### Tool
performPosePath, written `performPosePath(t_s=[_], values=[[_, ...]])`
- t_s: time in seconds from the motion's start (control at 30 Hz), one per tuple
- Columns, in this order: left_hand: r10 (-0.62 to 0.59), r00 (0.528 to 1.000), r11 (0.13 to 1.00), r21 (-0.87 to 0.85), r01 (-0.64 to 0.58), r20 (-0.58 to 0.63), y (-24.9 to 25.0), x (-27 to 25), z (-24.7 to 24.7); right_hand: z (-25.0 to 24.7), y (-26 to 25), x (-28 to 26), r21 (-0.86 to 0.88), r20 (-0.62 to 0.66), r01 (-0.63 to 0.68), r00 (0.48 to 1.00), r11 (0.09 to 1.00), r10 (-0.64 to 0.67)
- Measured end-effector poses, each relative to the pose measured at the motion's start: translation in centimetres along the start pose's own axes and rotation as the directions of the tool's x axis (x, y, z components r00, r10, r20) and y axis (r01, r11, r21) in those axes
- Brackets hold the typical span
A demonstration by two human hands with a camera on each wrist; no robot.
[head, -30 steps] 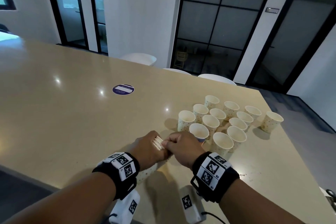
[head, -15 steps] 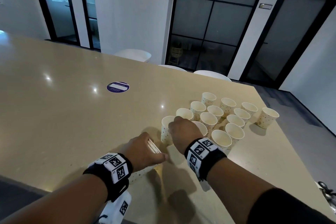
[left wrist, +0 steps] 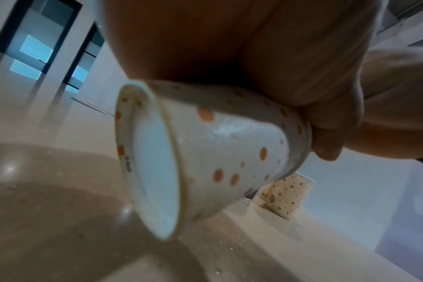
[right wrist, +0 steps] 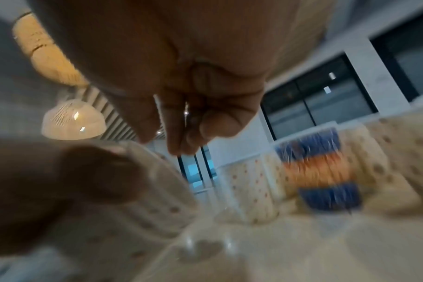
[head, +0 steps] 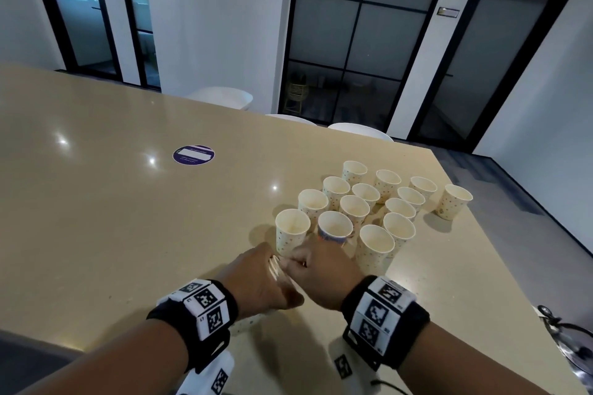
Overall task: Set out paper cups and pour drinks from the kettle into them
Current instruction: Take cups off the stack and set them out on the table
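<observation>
Near the front edge of the tabletop (head: 96,234), both hands meet over a stack of cups (left wrist: 217,152). The left hand (head: 256,279) wraps its fingers round the stack, which lies tilted on its side with its base toward the left wrist camera; the cups are white with orange dots. The right hand (head: 317,272) sits just beside the left, touching it, its fingertips (right wrist: 181,145) drawn together at the rims (head: 272,266) of the stack. The right wrist view is blurred, so whether those fingers actually pinch a rim cannot be told.

Just beyond the hands, toward the right edge of the tabletop, stands a cluster (head: 369,202) of upright, open cups, packed close together and many touching. The nearest left one (head: 292,231) stands just ahead of the hands. Next to it is a cup with blue and orange print (head: 333,229), partly hidden behind the right hand. One dotted cup (head: 452,202) stands a little apart at the far right of the cluster, near the right edge.

Further back on the tabletop, well apart from the cups, lies a round purple sticker (head: 193,155). At the near right corner a dark metal object (head: 571,340) shows only partly at the frame edge; what it is cannot be told. White chairs (head: 221,98) stand behind the far edge.
</observation>
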State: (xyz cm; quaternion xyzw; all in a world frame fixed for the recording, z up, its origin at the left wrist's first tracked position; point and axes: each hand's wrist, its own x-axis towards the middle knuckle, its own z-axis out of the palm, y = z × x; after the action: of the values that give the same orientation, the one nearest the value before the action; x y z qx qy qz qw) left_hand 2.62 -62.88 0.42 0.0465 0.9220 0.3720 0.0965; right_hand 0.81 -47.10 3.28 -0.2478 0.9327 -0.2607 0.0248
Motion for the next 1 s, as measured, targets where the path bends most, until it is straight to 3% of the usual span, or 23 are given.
performPosePath(t_s=[0.13,0.3,0.5,0.6,0.77,1.0], values=[[0.043,0.999,0.999,0.006,-0.043,0.025,1.2,0.4,1.7,-0.6,1.0,-1.7,0.332,0.100,-0.156,0.986,0.930,0.130],[0.031,1.000,0.998,0.053,-0.031,0.002,1.6,0.8,3.1,-1.3,1.4,-3.3,0.349,0.066,-0.206,0.979,0.914,0.195],[-0.029,0.999,0.993,0.116,0.031,-0.022,1.2,0.2,3.0,-2.2,2.9,-3.6,0.181,-0.157,-0.262,0.944,0.948,0.291],[-0.079,0.997,0.991,0.110,0.080,-0.020,0.3,-0.2,2.4,-3.7,4.6,-3.5,-0.031,-0.239,-0.251,0.942,0.968,0.236],[-0.104,0.991,0.992,0.062,0.109,-0.081,0.5,-0.4,1.7,-3.5,5.2,-3.4,-0.489,-0.068,-0.142,0.990,0.861,0.125],[-0.097,0.994,0.995,0.008,0.097,-0.053,1.2,-0.4,1.8,-2.5,5.0,-2.9,-0.564,0.033,-0.048,0.996,0.824,0.081]])
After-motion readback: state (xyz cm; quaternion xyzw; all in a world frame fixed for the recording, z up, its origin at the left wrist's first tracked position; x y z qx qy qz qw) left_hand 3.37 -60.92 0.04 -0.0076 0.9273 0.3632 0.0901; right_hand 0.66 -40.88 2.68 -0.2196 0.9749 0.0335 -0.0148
